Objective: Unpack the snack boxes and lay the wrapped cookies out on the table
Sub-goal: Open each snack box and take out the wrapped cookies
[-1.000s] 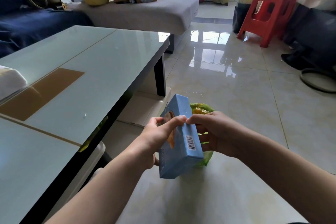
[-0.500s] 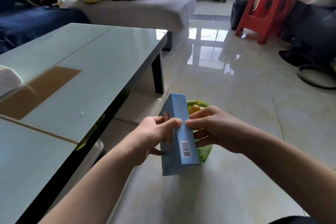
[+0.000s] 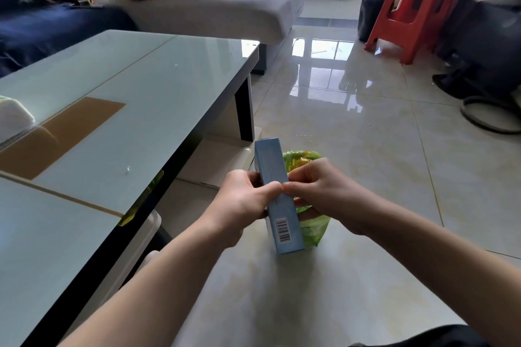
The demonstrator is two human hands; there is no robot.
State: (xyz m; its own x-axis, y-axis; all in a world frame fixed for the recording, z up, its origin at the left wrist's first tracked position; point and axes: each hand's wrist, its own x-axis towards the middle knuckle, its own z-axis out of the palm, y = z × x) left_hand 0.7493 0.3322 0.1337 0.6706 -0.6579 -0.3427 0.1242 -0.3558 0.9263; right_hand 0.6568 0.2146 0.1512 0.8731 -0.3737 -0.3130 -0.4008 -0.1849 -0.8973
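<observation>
Leftmost, the glass table [image 3: 121, 110] waits for cookies, none of them laid out yet. Beside it, over the tiled floor, we hold the blue snack box [image 3: 277, 197] on edge, barcode side up — likely to get at a seam. Our left hand [image 3: 242, 203] curls round its near face, thumb pressed on the narrow top edge; our right hand [image 3: 318, 191] pinches the same edge from the other side. Behind the box sits a green bag [image 3: 313, 227] — contents unclear.
</observation>
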